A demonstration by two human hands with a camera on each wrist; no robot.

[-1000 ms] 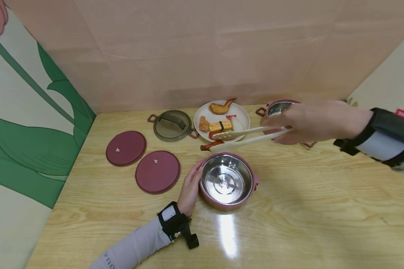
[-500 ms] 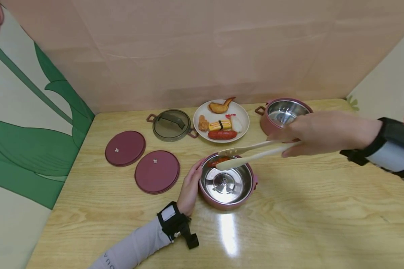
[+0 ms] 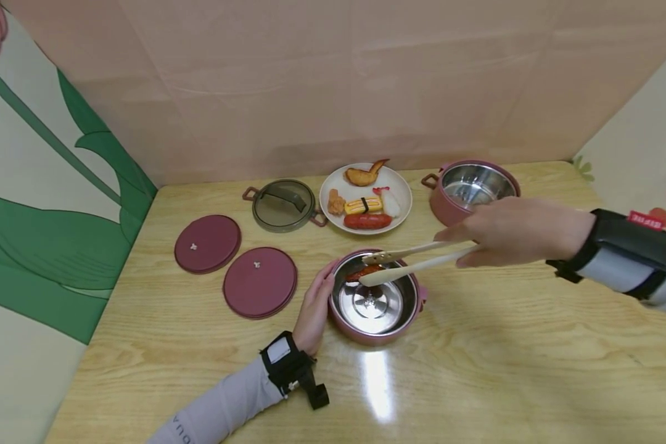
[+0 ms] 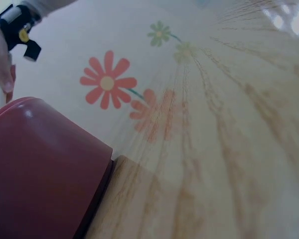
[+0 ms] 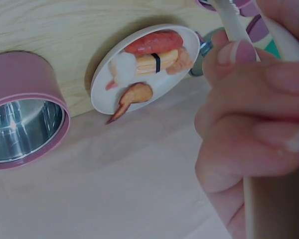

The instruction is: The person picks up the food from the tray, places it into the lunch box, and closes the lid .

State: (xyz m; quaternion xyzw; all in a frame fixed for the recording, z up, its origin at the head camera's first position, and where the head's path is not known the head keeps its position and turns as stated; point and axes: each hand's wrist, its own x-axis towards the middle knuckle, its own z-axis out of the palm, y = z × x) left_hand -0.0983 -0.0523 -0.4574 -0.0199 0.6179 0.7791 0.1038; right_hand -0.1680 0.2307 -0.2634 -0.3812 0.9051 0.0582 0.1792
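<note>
My left hand (image 3: 313,308) holds the left side of a mauve pot (image 3: 377,339) with a steel inside; its wall (image 4: 45,169) fills the lower left of the left wrist view. My right hand (image 3: 516,231) grips pale tongs (image 3: 430,262), curled fingers showing large in the right wrist view. The tong tips are spread inside the pot's far part, one slotted and one smooth. Between and below them lies a glossy red-brown piece of food (image 3: 361,274), partly hidden. Whether the tongs touch it I cannot tell.
Behind the pot, a white plate (image 3: 404,200) bears a sausage (image 3: 368,221), a chicken wing (image 3: 361,177) and other food pieces. A second pot (image 3: 446,206) stands back right. Two maroon lids (image 3: 261,290) and a glass lid (image 3: 283,216) lie left. A wall backs the table.
The right hand has brought the tongs and red-brown food from in front of the plate down into the near pot. The left hand has stayed on that pot.
</note>
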